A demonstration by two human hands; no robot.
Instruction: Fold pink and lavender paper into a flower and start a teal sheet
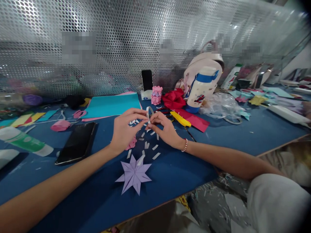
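Between my two hands, a roll of white tape (148,113) is held upright above the blue table (184,174). My left hand (127,127) pinches its left side with thumb and fingers. At its lower right, the fingertips of my right hand (164,128) close on the roll. Several small white strips (155,156) lie scattered under and in front of my hands. A purple folded paper star (134,175) rests nearer the table's front edge, a white strip on its upper point. A pink folded piece (131,143) is partly hidden behind my left hand.
A black phone (77,142) and a glue tube (26,141) lie at the left. Cyan sheets (111,104) are behind my left hand. Further back stand a pink paper stack (156,95), a bottle (201,89) and a backpack (191,66). A yellow-handled tool (181,119) lies right of centre.
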